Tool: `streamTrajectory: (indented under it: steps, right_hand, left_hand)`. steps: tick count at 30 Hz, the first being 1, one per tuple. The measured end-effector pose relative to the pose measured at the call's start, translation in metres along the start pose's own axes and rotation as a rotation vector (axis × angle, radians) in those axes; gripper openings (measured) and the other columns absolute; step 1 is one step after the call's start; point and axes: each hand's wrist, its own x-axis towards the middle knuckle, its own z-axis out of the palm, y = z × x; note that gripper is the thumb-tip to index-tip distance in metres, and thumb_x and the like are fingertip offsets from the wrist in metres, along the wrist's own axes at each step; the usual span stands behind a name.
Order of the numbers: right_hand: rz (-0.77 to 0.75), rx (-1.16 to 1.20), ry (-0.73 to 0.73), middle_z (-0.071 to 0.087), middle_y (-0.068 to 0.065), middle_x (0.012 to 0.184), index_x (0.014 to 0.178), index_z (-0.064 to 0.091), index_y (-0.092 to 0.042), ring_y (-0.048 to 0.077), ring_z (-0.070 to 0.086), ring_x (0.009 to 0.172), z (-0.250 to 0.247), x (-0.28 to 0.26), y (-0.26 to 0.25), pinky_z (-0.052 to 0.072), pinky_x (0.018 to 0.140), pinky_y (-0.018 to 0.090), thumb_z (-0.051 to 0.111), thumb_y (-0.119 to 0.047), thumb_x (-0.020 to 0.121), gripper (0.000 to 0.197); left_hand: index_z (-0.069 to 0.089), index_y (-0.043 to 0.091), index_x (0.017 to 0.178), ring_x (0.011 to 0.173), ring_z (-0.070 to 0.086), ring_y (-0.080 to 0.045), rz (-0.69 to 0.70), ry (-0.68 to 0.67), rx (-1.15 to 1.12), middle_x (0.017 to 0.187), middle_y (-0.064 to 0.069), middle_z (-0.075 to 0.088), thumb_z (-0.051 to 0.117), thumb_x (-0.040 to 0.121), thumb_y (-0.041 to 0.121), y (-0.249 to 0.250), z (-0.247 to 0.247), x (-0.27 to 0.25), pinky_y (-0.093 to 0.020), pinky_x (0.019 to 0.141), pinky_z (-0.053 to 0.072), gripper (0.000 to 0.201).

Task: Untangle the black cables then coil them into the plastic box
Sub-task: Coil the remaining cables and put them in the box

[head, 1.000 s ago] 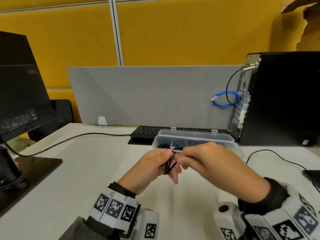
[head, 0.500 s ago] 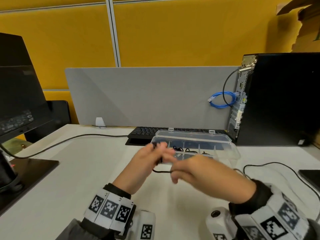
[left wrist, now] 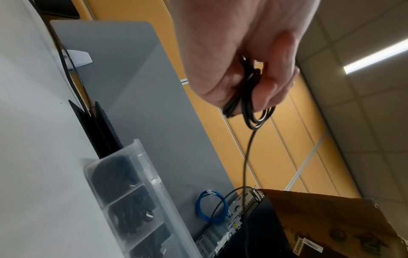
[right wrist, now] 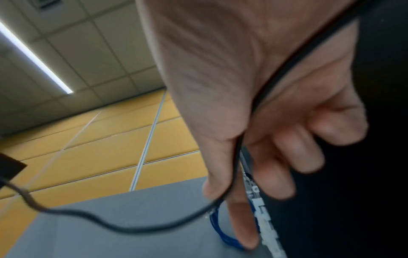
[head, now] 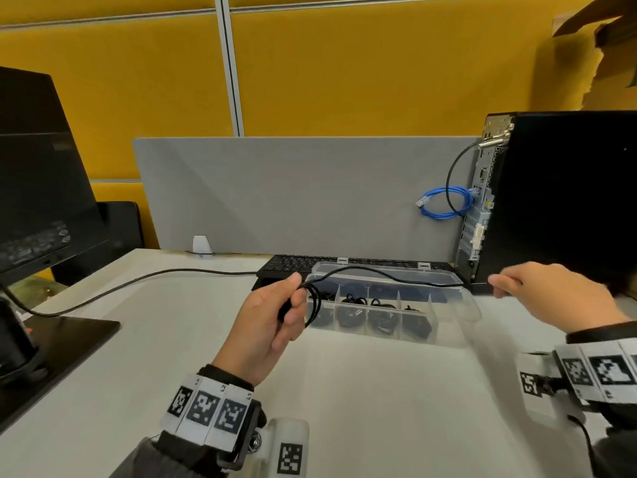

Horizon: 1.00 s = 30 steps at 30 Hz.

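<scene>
My left hand (head: 293, 298) grips a small coil of black cable (head: 312, 303) just left of the clear plastic box (head: 448, 327). From the coil, one strand (head: 379, 274) runs in the air over the box to my right hand (head: 496, 286), which pinches it between thumb and forefinger near the computer tower. The left wrist view shows the coil (left wrist: 253, 113) held in curled fingers (left wrist: 264, 97). In the right wrist view the cable (right wrist: 132, 228) passes under the thumb (right wrist: 218, 181) and along the palm. The box's compartments hold several coiled black cables (head: 351, 313); its lid stands open behind.
A black keyboard (head: 289, 263) lies behind the box, against a grey divider (head: 293, 194). A computer tower (head: 568, 201) with a blue network cable (head: 444, 205) stands at right. At left are a monitor (head: 41, 184) and its cord (head: 138, 281) across the white desk (head: 379, 408).
The hands were together in front of the box. My right hand has since moved far right, drawing a strand of cable out over the box, while the left keeps the coil.
</scene>
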Motion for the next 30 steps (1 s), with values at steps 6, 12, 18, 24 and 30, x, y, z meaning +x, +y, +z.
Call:
streamTrajectory:
  steps: [6,12,18,24,30]
  right_hand:
    - [-0.439,0.157,-0.032,0.034,-0.012,0.142,0.141,0.013,-0.049,0.011,0.020,0.135,-0.021,-0.039,-0.072,0.019,0.109,0.044,0.025,-0.066,0.084,0.061]
    - [-0.800,0.491,0.146,0.048,-0.023,0.100,0.097,0.048,-0.039,-0.005,0.039,0.100,0.007,-0.059,-0.119,0.029,0.095,0.030,0.029,-0.049,0.093,0.022]
    - [-0.830,0.990,-0.153,0.056,-0.002,0.068,0.085,0.056,-0.025,0.008,0.051,0.064,0.008,-0.057,-0.117,0.042,0.065,0.023,0.040,-0.043,0.095,0.026]
    - [-0.842,1.091,-0.017,0.061,-0.010,0.074,0.077,0.064,-0.021,0.004,0.055,0.067,0.001,-0.053,-0.113,0.042,0.065,0.013,0.063,-0.040,0.083,0.020]
    - [-0.756,0.583,-0.134,0.065,-0.014,0.093,0.102,0.061,-0.033,0.006,0.059,0.084,0.029,-0.060,-0.126,0.048,0.080,0.025,0.038,-0.035,0.098,0.024]
  left_hand:
    - [0.048,0.017,0.057,0.031,0.022,-0.005,-0.011,-0.081,0.078,0.046,0.005,0.039,0.046,0.082,0.037,-0.010,0.012,-0.001,-0.020,0.043,0.023,0.032]
    - [0.052,0.019,0.053,0.028,0.025,-0.005,-0.112,-0.193,0.017,0.046,0.004,0.041,0.043,0.083,0.043,-0.015,0.022,-0.006,-0.020,0.042,0.024,0.039]
    - [0.051,0.016,0.056,0.027,0.025,-0.005,-0.144,-0.229,-0.101,0.046,0.003,0.041,0.041,0.084,0.041,-0.013,0.026,-0.009,-0.016,0.038,0.029,0.039]
    - [0.062,0.017,0.060,0.028,0.034,-0.005,-0.158,-0.316,-0.100,0.048,0.003,0.049,0.040,0.088,0.035,-0.011,0.024,-0.009,-0.020,0.043,0.027,0.040]
    - [0.074,0.001,0.078,0.052,0.063,-0.011,-0.009,-0.098,-0.455,0.064,-0.009,0.066,0.042,0.085,0.022,-0.002,0.026,-0.007,-0.017,0.054,0.053,0.040]
